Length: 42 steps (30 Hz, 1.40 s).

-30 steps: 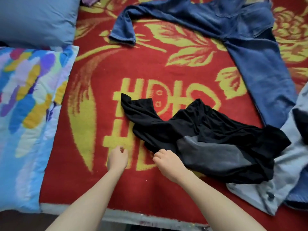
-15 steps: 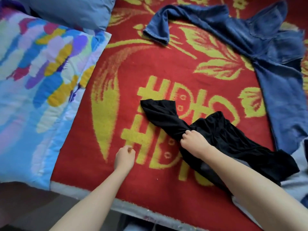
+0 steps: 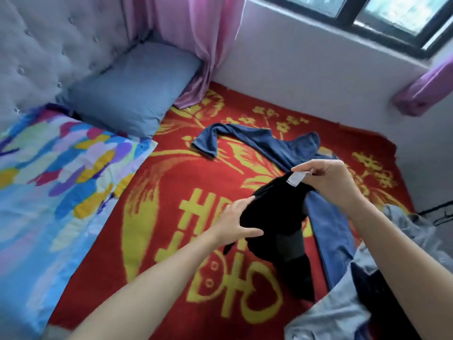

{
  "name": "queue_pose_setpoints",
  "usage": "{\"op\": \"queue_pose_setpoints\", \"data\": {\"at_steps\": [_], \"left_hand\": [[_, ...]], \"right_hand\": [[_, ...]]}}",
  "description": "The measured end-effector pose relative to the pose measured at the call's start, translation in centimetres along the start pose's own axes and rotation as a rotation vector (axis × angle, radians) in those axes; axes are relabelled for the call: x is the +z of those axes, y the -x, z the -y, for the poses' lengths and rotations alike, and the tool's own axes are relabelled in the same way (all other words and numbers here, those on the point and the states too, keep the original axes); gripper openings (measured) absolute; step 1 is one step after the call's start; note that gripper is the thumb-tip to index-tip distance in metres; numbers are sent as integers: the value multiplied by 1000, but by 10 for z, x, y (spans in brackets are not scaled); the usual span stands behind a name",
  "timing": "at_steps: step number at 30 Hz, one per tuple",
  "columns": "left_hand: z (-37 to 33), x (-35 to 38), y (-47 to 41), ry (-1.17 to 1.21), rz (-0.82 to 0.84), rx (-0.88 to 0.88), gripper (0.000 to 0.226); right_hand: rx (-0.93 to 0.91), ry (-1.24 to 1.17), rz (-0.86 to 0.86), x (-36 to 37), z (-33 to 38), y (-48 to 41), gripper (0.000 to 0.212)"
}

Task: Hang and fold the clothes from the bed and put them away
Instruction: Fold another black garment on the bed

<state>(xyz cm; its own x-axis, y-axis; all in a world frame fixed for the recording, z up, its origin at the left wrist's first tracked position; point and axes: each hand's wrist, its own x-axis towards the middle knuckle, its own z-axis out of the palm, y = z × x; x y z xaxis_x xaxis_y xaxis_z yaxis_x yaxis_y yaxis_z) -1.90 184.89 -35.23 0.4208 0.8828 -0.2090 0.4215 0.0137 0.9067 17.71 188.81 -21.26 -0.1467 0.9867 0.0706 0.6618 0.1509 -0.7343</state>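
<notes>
**Two hands lift the black garment off the bed**

Half a second ago the black garment [image 3: 274, 217] lay crumpled on the red blanket [image 3: 171, 182], with only the right hand on it and the left hand in a fist on the blanket beside it. Now we hold it up in the air, right of the bed's middle, and its lower end trails down towards the near edge. Our right hand [image 3: 328, 182] pinches the top edge by the white label [image 3: 296, 179], fingers curled round the cloth. Our left hand [image 3: 235, 222] lies against the garment's left side with fingers straight and thumb spread. We cannot tell whether that thumb catches any cloth. Our view has also tipped up, so the far wall and the window [image 3: 367, 11] now show.

We judge that finding the label gives us the neckline, so the garment can be shaken out and squared for folding or hanging. It is not folded yet.

Behind the lifted cloth a denim garment [image 3: 282, 148] sprawls across the far right of the blanket, one sleeve reaching left. A pale grey-blue garment [image 3: 338, 312] lies heaped at the near right, under our right arm. Both take up room on the right, so the barer space for laying the black one flat is to the left. Further left are a patterned pillow [image 3: 49, 173] and a blue pillow [image 3: 132, 92] against the tufted headboard [image 3: 49, 40], with a pink curtain [image 3: 186, 45] in the far corner.
</notes>
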Motion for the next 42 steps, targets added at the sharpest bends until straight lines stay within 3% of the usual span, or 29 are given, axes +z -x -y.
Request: {"op": "queue_pose_setpoints", "data": {"at_steps": [5, 9, 12, 14, 16, 19, 21, 24, 26, 32, 35, 38, 42], "left_hand": [[-92, -33, 0, 133, -30, 153, 77], [-145, -63, 4, 61, -206, 354, 73], [-173, -86, 11, -14, -256, 456, 43], [-183, -104, 17, -13, -282, 452, 20], [-187, -122, 13, -103, -447, 379, 7], [-202, -135, 14, -306, -706, 274, 7], [-216, -127, 25, -142, -555, 338, 11], [-224, -100, 47, 240, -67, 361, 35], [-218, -84, 51, 269, 140, 364, 40], [-214, -69, 52, 25, 278, 367, 36], [-212, -73, 52, -305, 135, 398, 43], [-214, -83, 50, -655, -206, 441, 38], [-221, -88, 47, -1004, -581, 388, 44]], "right_hand": [[-37, -277, -164, -63, 76, 5, 40], [-68, -226, -14, -103, 118, 18, 32], [-79, -139, 61, -123, 138, 28, 33], [-120, -182, 47, -135, 149, 38, 37], [-141, -271, 44, -141, 155, 45, 46], [-164, -319, 12, -142, 162, 50, 45], [-161, -336, -36, -139, 165, 49, 41], [-184, -362, -71, -135, 170, 50, 43], [-212, -380, -54, -132, 172, 51, 48], [-210, -467, -17, -143, 170, 64, 51], [-191, -479, -25, -155, 164, 75, 47], [-144, -416, -71, -164, 155, 89, 39], [-140, -82, -146, -171, 146, 98, 30]]}}
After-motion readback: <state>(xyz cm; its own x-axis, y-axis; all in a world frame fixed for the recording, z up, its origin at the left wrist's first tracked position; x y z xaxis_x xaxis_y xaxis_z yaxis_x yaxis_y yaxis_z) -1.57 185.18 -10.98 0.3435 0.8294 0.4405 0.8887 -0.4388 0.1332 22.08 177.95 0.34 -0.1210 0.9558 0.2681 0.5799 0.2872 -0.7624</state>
